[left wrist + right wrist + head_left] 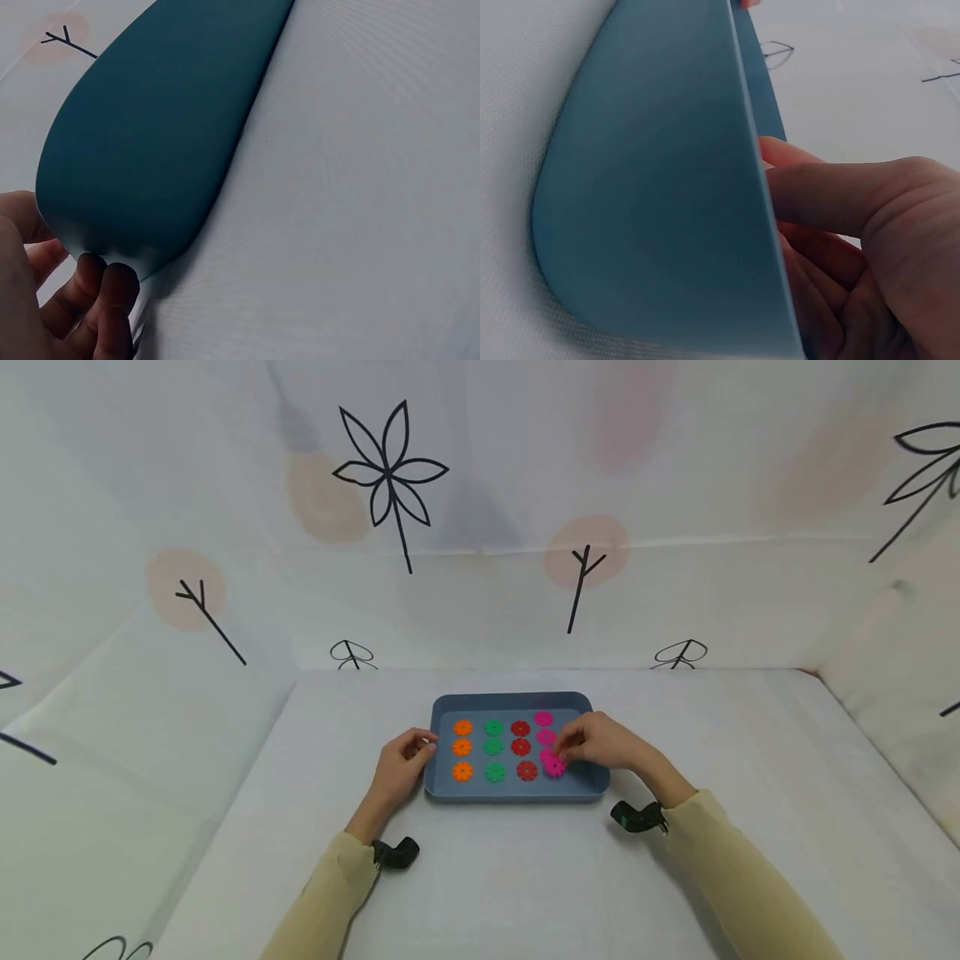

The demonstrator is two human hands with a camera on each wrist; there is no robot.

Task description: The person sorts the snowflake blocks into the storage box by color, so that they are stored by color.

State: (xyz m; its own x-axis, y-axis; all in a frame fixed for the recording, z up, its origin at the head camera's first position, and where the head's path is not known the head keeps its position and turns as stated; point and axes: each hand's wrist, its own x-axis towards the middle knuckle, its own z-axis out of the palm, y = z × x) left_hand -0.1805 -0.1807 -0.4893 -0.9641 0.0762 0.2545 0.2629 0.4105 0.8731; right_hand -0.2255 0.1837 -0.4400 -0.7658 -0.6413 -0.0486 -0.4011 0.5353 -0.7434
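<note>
A blue-grey rectangular tray (517,797) holds flower-shaped discs in columns: orange (462,747), green (493,746), red (521,747) and pink (545,737). My left hand (402,766) grips the tray's left end; in the left wrist view its curled fingertips (120,281) press against the outer wall. Over the right end, my right hand (602,742) pinches a pink flower disc (554,766) at the near end of the pink column, where it overlaps another pink one. In the right wrist view the tray wall (660,187) hides the disc and the fingertips.
The tray rests on a white cloth-covered table (495,885). A white curtain (480,602) with black line-drawn plants stands behind and at both sides. Each wrist wears a small black camera, one left (397,853) and one right (636,817).
</note>
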